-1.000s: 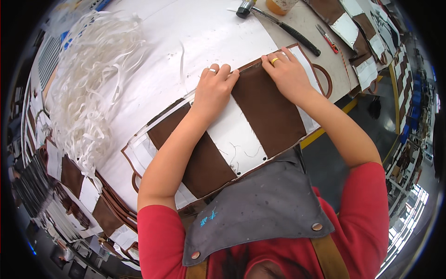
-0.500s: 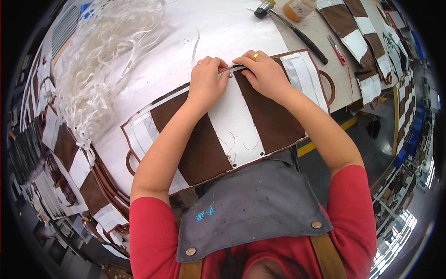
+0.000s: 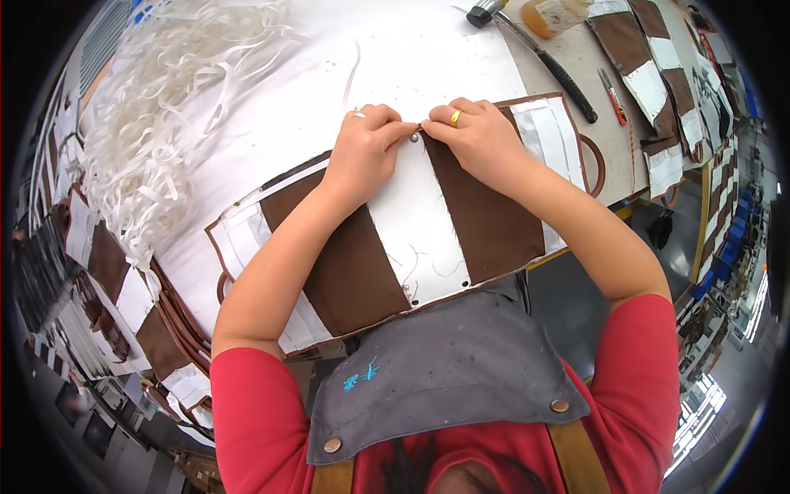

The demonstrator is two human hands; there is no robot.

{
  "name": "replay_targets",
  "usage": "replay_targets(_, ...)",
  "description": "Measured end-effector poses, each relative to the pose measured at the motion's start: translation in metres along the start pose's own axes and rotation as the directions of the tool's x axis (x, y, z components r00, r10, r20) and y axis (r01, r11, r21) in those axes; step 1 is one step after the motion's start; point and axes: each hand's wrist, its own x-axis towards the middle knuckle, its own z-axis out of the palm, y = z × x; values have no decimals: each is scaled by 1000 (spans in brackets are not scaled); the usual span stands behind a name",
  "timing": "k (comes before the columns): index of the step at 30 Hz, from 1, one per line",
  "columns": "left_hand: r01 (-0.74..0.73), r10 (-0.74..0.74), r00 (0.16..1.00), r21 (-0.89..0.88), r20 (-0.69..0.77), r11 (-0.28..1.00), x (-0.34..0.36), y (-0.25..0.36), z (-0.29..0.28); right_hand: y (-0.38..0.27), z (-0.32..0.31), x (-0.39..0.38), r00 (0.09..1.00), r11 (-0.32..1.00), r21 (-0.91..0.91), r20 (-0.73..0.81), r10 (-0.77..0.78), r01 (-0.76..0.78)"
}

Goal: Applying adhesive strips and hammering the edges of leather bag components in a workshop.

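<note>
A brown-and-white striped leather panel (image 3: 485, 235) with curved brown handles lies flat near me, a thin white strip (image 3: 292, 182) along its far left edge. My left hand (image 3: 360, 156) is closed on the far edge just left of the middle white stripe, fingertips beside a small metal stud (image 3: 415, 137). Close to it, my right hand (image 3: 477, 142) pinches the same edge at the stud's right, fingers bent. What exactly lies between the fingertips is partly hidden.
A tangle of white ribbons (image 3: 144, 165) lies left on the white-covered table (image 3: 428, 58). A hammer (image 3: 559, 74), amber container (image 3: 551, 15) and red-handled tool (image 3: 614, 99) sit back right. More striped panels lie at right (image 3: 638, 78) and lower left (image 3: 160, 342).
My right hand has shifted left along the panel's far edge toward the middle stripe, closer to my left hand, and its grip has tightened. The whole view has shifted slightly.
</note>
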Motion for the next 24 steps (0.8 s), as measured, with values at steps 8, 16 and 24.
replay_targets(8, -174, 169, 981, 52, 93, 983, -1, -6, -4, -15, 4, -10, 981, 897, -406, 3, -192, 176)
replay_targets(16, -230, 214, 971, 163, 105, 960, -8, -4, -2, 12, -17, -36, 997, 893, -443, 51, -63, 79)
replay_targets(24, -232, 215, 972, 270, 93, 935, -7, -3, -1, 23, -25, -26, 955, 971, -6, -187, 232, -237)
